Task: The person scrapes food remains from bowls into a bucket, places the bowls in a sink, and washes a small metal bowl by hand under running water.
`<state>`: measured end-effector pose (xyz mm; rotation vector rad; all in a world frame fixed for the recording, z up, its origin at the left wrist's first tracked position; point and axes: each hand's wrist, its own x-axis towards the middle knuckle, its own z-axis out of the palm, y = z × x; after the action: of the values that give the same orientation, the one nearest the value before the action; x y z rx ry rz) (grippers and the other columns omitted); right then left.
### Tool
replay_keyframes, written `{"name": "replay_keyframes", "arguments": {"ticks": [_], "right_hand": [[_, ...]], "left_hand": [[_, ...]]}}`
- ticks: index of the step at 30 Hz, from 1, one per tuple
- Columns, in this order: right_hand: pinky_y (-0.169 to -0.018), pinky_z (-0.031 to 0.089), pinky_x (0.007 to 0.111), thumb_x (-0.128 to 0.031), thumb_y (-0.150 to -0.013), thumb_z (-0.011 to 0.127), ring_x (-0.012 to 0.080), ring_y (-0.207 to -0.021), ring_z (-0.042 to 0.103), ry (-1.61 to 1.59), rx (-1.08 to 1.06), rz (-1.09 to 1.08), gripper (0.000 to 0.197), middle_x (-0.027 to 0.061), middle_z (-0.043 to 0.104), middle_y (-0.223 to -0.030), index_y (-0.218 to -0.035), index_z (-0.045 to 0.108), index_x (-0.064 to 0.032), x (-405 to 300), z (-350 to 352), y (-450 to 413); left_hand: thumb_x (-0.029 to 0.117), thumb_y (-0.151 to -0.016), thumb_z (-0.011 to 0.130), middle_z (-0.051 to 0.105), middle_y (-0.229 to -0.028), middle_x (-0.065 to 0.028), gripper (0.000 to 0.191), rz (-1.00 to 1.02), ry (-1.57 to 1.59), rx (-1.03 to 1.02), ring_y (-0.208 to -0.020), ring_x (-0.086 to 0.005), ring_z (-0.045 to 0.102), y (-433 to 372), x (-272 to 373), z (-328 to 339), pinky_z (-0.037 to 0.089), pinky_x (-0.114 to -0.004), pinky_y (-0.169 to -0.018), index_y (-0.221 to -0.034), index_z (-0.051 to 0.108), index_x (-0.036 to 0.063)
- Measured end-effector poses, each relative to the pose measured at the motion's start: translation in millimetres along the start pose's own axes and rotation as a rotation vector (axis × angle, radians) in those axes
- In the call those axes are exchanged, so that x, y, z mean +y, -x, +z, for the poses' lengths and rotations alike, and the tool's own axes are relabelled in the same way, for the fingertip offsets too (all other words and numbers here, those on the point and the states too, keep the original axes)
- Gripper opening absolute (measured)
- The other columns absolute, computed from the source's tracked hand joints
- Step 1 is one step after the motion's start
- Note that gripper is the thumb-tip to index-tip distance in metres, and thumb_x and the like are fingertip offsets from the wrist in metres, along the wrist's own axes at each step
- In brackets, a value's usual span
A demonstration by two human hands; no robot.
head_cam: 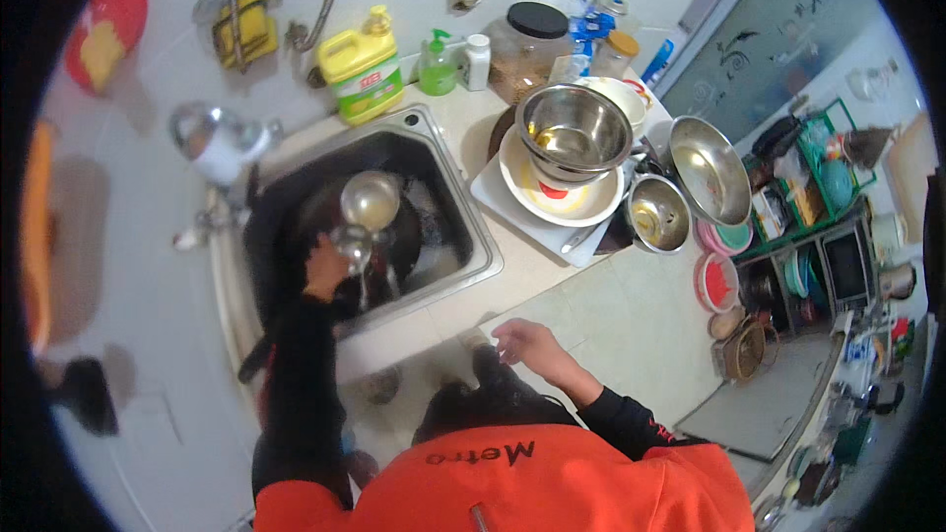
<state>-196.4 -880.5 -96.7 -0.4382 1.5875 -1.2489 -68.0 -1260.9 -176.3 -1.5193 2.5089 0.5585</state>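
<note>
My left hand reaches into the dark basin of the kitchen sink, at the near edge of a small shiny metal piece. Blur hides whether the fingers grip it. Just beyond lies a round metal bowl or ladle over a dark round pan. My right hand is off the counter's front edge, fingers loosely curled, with nothing seen in it. Right of the sink, a stainless steel bowl stands in a white dish on a white board.
A faucet is at the sink's left. Behind stand a yellow detergent jug, a green pump bottle and a black-lidded jar. A steel bowl and a larger steel basin sit at the counter's right end.
</note>
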Motion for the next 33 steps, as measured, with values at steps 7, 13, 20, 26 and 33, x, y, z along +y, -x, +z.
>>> {"name": "replay_keyframes", "arguments": {"ticks": [7,13,20,26,33], "right_hand": [[-0.061,0.047,0.025,-0.009,-0.087,0.054,0.0105,-0.064,0.056,0.119,-0.108,-0.045,0.018,0.0044,0.059,-0.072,-0.101,0.058,0.0000,-50.8,23.3,-48.8],[-0.073,0.049,0.039,-0.020,-0.079,0.060,0.0335,-0.083,0.063,0.439,-0.042,-0.479,0.027,0.0191,0.065,-0.088,-0.098,0.060,-0.0007,-97.4,62.5,-202.5],[-0.059,0.053,0.038,-0.016,-0.076,0.055,0.0329,-0.057,0.064,0.817,-0.002,-0.088,0.037,0.0296,0.061,-0.079,-0.103,0.055,0.0106,-78.1,53.3,-389.3],[-0.051,0.052,0.040,-0.015,-0.080,0.053,0.0303,-0.054,0.064,0.683,0.318,-0.173,0.038,0.0254,0.062,-0.073,-0.110,0.052,0.0067,-32.7,74.6,-403.4],[-0.053,0.051,0.038,-0.012,-0.084,0.044,0.0259,-0.062,0.065,1.545,-0.095,-1.040,0.043,0.0145,0.065,-0.071,-0.123,0.045,0.0039,-88.0,102.7,-343.0]], "left_hand": [[0.035,-0.078,0.064,0.050,-0.118,-0.0268,0.065,0.088,0.044,0.113,-0.111,-0.0385,0.049,-5.3,-7.0,-35.3,0.039,-0.042,-0.095,-0.127,0.041,0.0001],[0.031,-0.081,0.060,0.057,-0.111,-0.0224,0.047,0.119,0.328,0.139,-0.106,-0.0365,0.053,-2.2,-18.3,-54.0,0.043,-0.040,-0.090,-0.115,0.054,-0.0009],[0.022,-0.085,0.060,0.063,-0.105,-0.0159,0.036,0.066,0.474,-0.081,-0.095,-0.0217,0.060,30.2,-10.3,-31.9,0.046,-0.032,-0.082,-0.113,0.056,-0.0011],[0.021,-0.086,0.058,0.063,-0.100,-0.0168,0.035,0.059,0.510,-0.167,-0.089,-0.0216,0.060,57.9,-3.7,-24.0,0.046,-0.031,-0.078,-0.112,0.056,-0.0028],[0.027,-0.084,0.057,0.062,-0.102,-0.0199,0.034,0.067,0.449,-0.149,-0.097,-0.0349,0.058,47.2,-25.0,7.1,0.045,-0.041,-0.083,-0.106,0.060,0.0013]]}}
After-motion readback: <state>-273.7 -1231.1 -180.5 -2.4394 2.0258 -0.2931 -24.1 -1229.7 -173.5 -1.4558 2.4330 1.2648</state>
